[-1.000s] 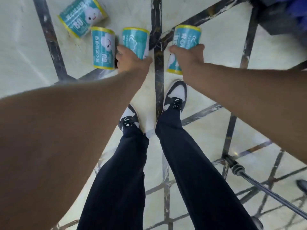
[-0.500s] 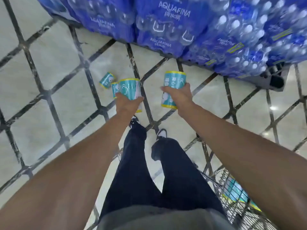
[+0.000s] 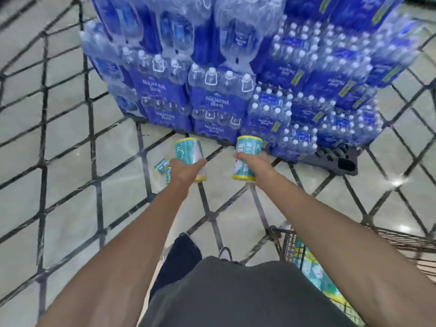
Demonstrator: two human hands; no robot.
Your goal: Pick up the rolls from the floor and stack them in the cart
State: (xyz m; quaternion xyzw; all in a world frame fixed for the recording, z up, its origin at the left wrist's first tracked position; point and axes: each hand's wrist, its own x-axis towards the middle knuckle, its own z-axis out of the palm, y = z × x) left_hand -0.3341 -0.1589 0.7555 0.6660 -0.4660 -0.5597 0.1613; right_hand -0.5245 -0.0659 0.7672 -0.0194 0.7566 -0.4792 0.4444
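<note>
Rolls are sitting one in each of your hands: your left hand [image 3: 186,169] is gripping a teal roll [image 3: 190,156] just left of centre, fingers curled round its lower half, and your right hand [image 3: 253,161] is clasping a second roll [image 3: 247,159] just right of centre, thumb across its front. Both rolls are standing nearly upright, long axes running up the frame, yellow rims top and bottom.

The wire cart [image 3: 387,234] is lying at the lower right of the frame, beside your right forearm, so your right hand is the nearer one; you are probably swinging right and down next. Teal packaging is showing through its mesh, seemingly rolls already stacked, though the blur is making that hard to confirm.

Two more rolls [image 3: 162,166] are lying on the floor [image 3: 70,149] just left of your left hand, partly hidden behind it.

Compared with a second ago, you are standing taller: the floor rolls are looking smaller, the stacked water bottle packs [image 3: 212,100] are filling the upper frame, and the cart is coming into view.
</note>
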